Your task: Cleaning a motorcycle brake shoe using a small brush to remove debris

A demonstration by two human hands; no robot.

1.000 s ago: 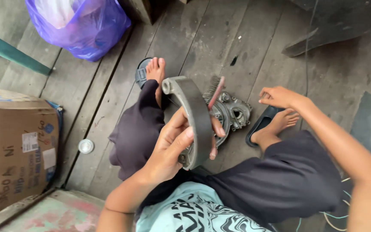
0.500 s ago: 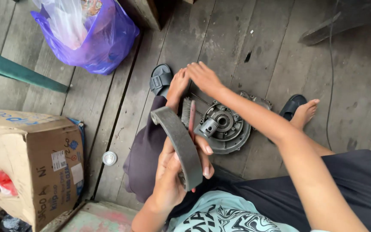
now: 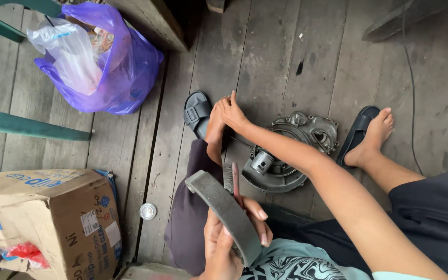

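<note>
Floor: a weathered plank floor (image 3: 286,57) carries everything; the person sits on it, legs spread, bare feet forward.
Box: one cardboard box (image 3: 42,218) stands at lower left, with something red at its lower corner.
Bag: one purple plastic bag (image 3: 125,72) lies at upper left with a clear bag tucked into its mouth, well apart from the hands.
Green frame: painted green bars (image 3: 27,127) cross the left edge, between bag and box.
Engine cover: one round grey metal cover (image 3: 291,150) lies flat between the legs, a small shiny cylinder (image 3: 261,162) standing on it; the right forearm passes over its left part.
Right arm: stretched forward across the lap, the right hand (image 3: 229,113) rests at the left foot (image 3: 214,132), fingers extended and loosely spread, grip closed on nothing that can be seen.
Brake shoe: one curved grey brake shoe (image 3: 224,210), close to the chest, rises at a slant above the left thigh.
Left hand: the left hand (image 3: 229,243) is raised, palm up, fingers wrapped round the shoe's lower half; grip closed firmly on it, along with a red-handled brush (image 3: 232,179) whose bristles show just behind the shoe's upper end.
Sandals: two dark sandals, one (image 3: 197,111) just beside the left foot, one (image 3: 357,132) under the right foot (image 3: 374,135).
Cable: one thin dark cable (image 3: 411,88) runs down the boards at right.
Cap: one small round metal cap (image 3: 147,211) lies on the boards between box and left thigh.
</note>
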